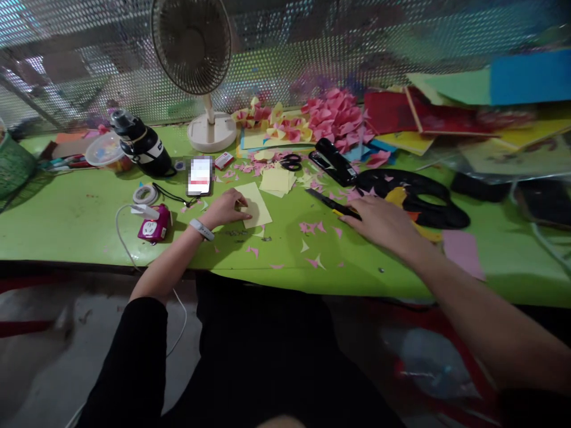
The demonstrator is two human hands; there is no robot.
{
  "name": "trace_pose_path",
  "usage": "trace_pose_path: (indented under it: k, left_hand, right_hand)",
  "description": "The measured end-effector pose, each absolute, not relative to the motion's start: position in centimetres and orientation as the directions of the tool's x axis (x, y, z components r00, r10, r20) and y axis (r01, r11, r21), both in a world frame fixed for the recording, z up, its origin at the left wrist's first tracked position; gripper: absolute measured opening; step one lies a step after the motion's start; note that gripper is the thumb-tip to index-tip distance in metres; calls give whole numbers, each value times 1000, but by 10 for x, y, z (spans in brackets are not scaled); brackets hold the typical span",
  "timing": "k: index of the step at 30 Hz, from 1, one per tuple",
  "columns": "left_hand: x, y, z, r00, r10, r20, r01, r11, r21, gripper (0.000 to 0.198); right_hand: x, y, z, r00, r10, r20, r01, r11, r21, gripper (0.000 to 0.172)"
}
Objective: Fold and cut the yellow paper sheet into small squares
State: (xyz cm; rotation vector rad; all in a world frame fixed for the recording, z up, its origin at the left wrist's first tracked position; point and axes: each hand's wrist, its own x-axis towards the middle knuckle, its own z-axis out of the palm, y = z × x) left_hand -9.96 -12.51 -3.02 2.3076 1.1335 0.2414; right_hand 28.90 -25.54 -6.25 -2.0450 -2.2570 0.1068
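Note:
My left hand [229,208] is at the left edge of a pale yellow sheet of paper [259,208], its fingers bent and thumb near the fingertips on the paper. Under my right hand [372,221] lies a pair of scissors [325,201] with dark blades pointing left and a black and yellow handle; thumb and fingers are round the handle, which is mostly hidden. A stack of small yellow paper squares [275,180] is just behind the sheet. Pink and yellow paper scraps [312,227] are scattered between my hands.
Behind stand a fan [212,131], a black bottle [145,145] and a heap of pink folded paper [334,119]. A phone [199,175], tape roll [145,194] and purple plug adapter [154,224] sit left. Small black scissors [291,161] and a stapler [334,163] lie mid-table.

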Motion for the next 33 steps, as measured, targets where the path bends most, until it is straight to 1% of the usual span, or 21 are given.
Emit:
trace_pose_path:
  k: [3,6,9,11,14,16,17,21,22,25,28,31,33]
  left_hand:
    - [-100,-126,-30,625,771,-120,647,-426,633,24]
    - [-101,-128,-32,638,756,-144,610,-382,694,20]
    - [-102,-130,-35,653,745,-136,576,-372,728,23]
    - [-103,-130,-38,670,733,-117,544,-378,749,32]
    - [-105,-130,-42,700,708,-99,496,-382,780,51]
    - [-106,-130,-44,712,696,-91,482,-391,784,54]
    - [-106,-130,-46,714,694,-88,480,-395,783,50]
    - [-107,-130,-49,723,682,-108,486,-391,782,24]
    - [-107,-130,-50,721,684,-112,491,-390,779,20]
    - [-106,-130,-50,710,696,-105,509,-405,759,20]
    - [-105,-131,-48,709,697,-104,513,-409,755,19]
    - [-105,-132,-45,705,700,-110,517,-401,757,20]
    - [-105,-133,-43,703,703,-107,520,-406,751,21]
  right_hand:
    - [294,-256,-69,-99,993,68,976,110,-190,35]
    - [289,-260,-70,-129,984,124,958,155,-240,40]
    - [271,-262,-65,-182,960,214,934,237,-267,43]
    - [255,-257,-63,-239,943,231,917,297,-267,41]
    - [238,-243,-60,-331,924,190,893,372,-252,39]
    - [232,-233,-60,-380,913,152,879,407,-248,40]
    - [231,-229,-60,-399,907,133,872,420,-250,40]
    - [231,-224,-60,-433,896,96,861,443,-250,41]
    - [231,-225,-60,-440,894,88,859,448,-248,41]
    - [231,-229,-58,-482,874,56,837,478,-267,41]
    - [231,-233,-55,-526,850,36,800,508,-319,38]
    - [232,-233,-54,-524,851,33,790,501,-353,38]
    - [231,-231,-56,-519,854,33,792,496,-356,42]
